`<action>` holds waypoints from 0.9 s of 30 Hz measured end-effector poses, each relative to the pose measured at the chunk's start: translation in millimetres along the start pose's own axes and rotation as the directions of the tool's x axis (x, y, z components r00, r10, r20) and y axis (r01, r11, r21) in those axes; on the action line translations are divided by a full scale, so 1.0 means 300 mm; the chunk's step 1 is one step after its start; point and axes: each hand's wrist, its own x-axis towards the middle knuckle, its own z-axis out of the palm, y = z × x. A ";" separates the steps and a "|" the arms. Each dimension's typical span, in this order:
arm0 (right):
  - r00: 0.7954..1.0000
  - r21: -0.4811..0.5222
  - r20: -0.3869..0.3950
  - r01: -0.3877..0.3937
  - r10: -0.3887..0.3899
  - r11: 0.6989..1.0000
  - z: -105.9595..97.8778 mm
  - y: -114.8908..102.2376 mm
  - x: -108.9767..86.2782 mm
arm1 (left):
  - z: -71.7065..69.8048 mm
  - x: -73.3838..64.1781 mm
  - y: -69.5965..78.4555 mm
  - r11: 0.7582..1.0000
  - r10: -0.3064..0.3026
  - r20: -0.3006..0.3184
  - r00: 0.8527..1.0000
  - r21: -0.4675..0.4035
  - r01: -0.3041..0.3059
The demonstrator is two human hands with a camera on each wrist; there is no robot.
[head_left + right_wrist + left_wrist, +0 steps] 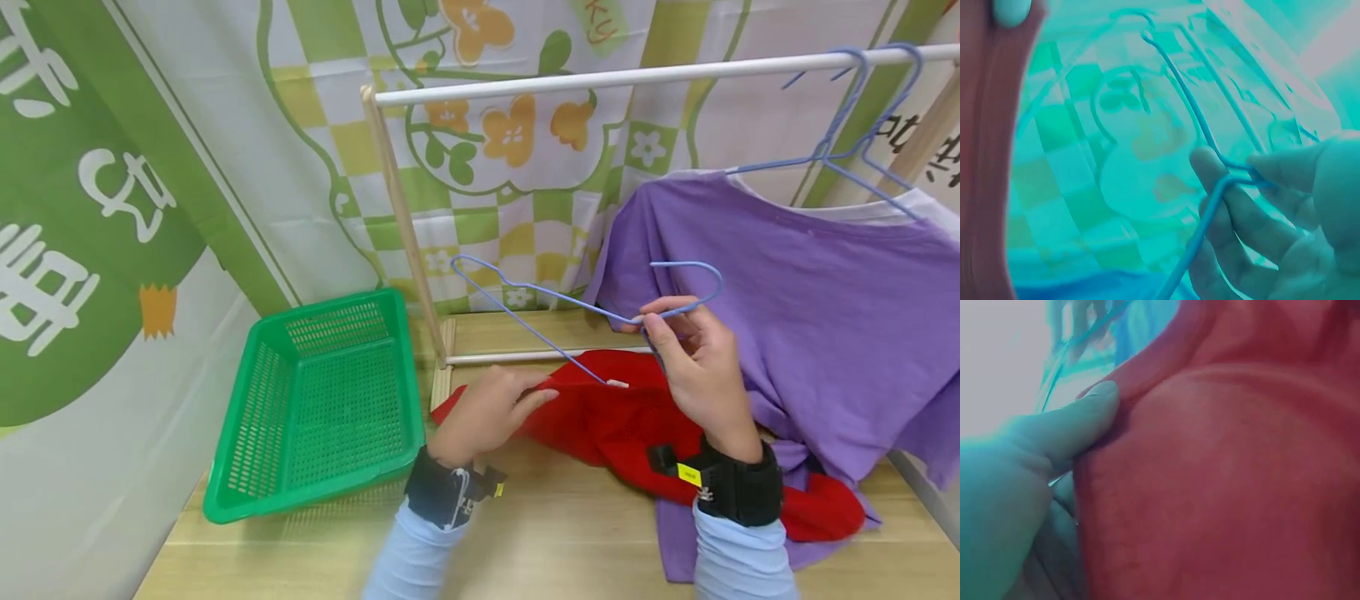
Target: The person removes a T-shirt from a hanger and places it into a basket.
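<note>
A blue wire hanger (573,301) is held tilted above the table, its hook pointing up to the right. My right hand (705,358) pinches it at the neck below the hook; the right wrist view shows thumb and fingers (1247,231) around the wire. Beneath it lies a crumpled red garment (600,417) with a small white label (617,383). At its left part, my left hand (487,412) grips the edge, the thumb (1085,419) lying over the cloth in the left wrist view. The hanger's lower left arm runs down to the label; whether it is inside the cloth I cannot tell.
A green plastic basket (315,492) stands on the left of the wooden table (555,542). Behind is a rack with a white rail (600,82). At right, a purple shirt (825,292) hangs on blue hangers (828,146), reaching the table beside the red garment.
</note>
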 end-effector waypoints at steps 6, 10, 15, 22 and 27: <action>0.999 0.113 -0.031 -0.004 0.007 0.994 0.074 -0.011 -0.006 | 0.106 0.030 0.035 0.995 0.024 0.074 0.997 0.095 -0.031; 0.999 0.189 -0.053 0.004 0.006 0.982 0.110 -0.030 -0.015 | 0.188 0.042 0.062 0.987 0.080 0.166 0.983 0.126 -0.102; 0.994 0.241 -0.090 0.080 -0.060 0.967 0.135 -0.065 -0.030 | 0.264 0.046 0.068 0.987 0.096 0.316 0.944 0.091 -0.131; 0.953 0.178 -0.262 0.203 -0.152 0.963 0.084 -0.103 0.004 | 0.256 0.043 -0.003 0.993 0.037 0.292 0.956 0.093 -0.067; 0.920 -0.221 -0.335 0.136 -0.206 0.966 0.008 -0.126 0.126 | 0.195 0.030 -0.057 0.998 -0.008 0.216 0.976 0.065 -0.006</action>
